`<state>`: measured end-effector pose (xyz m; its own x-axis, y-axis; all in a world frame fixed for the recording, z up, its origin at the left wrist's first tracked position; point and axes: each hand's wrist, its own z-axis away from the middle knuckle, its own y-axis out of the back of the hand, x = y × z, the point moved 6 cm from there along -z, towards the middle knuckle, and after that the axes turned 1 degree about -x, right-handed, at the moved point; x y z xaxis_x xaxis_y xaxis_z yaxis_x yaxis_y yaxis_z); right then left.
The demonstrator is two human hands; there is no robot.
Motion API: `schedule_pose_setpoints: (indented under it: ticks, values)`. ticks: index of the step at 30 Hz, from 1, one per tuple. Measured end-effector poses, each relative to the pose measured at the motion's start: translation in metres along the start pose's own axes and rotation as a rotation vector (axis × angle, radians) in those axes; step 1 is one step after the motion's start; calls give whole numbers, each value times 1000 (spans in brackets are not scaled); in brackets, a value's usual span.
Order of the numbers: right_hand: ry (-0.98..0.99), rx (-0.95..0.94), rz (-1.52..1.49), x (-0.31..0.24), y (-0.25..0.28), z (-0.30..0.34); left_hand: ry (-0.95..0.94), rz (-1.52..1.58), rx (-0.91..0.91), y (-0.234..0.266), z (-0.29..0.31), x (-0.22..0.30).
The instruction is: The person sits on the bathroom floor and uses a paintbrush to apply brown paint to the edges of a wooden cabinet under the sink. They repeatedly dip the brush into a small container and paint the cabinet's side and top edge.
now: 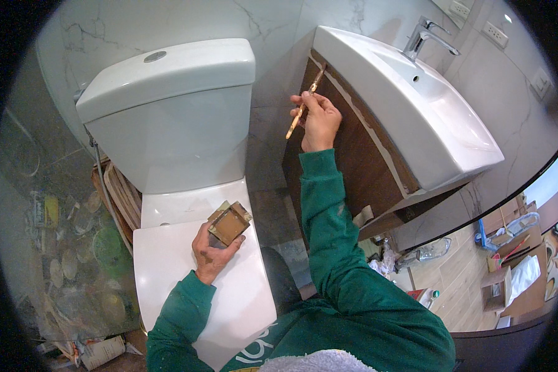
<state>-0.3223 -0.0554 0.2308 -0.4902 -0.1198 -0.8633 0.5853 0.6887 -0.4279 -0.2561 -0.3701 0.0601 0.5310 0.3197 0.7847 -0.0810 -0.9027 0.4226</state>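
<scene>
Right hand (321, 121): grip pinches brush (294, 124) at cabinet's (347, 139) far-left edge
Left hand (212, 253): grip clasps container (229, 225)
Open room: left of cabinet

The person wore a deep green, long-sleeved top (378, 322) with snug cuffs (319, 163); the right sleeve (328, 239) bore a small pale smudge, and white, rounded lettering (250, 351) marked the front. A fuzzy, pale greyish cloth (319, 362) overlapped the top.

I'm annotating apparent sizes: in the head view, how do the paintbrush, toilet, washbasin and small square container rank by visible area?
1. Toilet
2. Washbasin
3. Small square container
4. Paintbrush, longer than the container but much slimmer, and partly covered by the right hand
</scene>
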Motion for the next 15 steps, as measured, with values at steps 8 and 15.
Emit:
schedule_pose_setpoints:
  ticks: [8, 15]
  values:
    - [3, 3, -26, -4, 4, 9, -26, -3, 11, 1, 0, 2]
    - [15, 8, -34, -10, 8, 20, 5, 5, 20, 0, 1, -1]
